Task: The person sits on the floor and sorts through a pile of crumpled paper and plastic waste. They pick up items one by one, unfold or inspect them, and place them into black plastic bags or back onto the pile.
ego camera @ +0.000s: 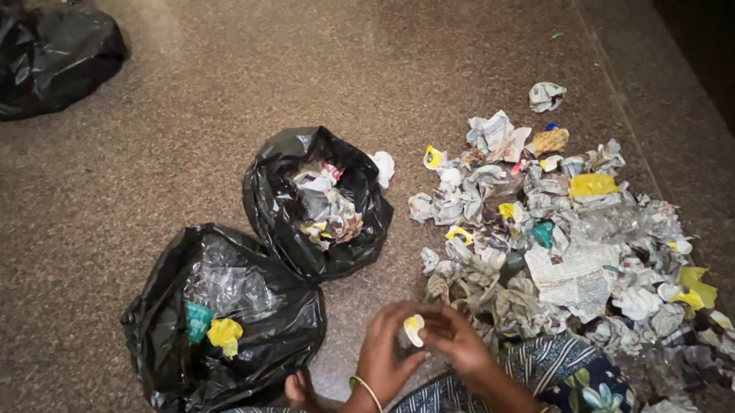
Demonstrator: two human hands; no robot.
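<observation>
Sitting on the speckled stone floor (pixel 418 24), I judge the sorting barely half done: a broad heap of crumpled newspaper and wrappers (pixel 567 245) remains beside me. The nearer black bag (pixel 220 321) holds clear plastic, the farther bag (pixel 318 199) paper. My left hand (pixel 384 350) and right hand (pixel 455 337) both pinch one small white-and-yellow scrap (pixel 414 329).

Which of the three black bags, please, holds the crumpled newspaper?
The middle bag, beside the scrap pile. The nearer bag holds clear plastic; the far one is closed.
</observation>
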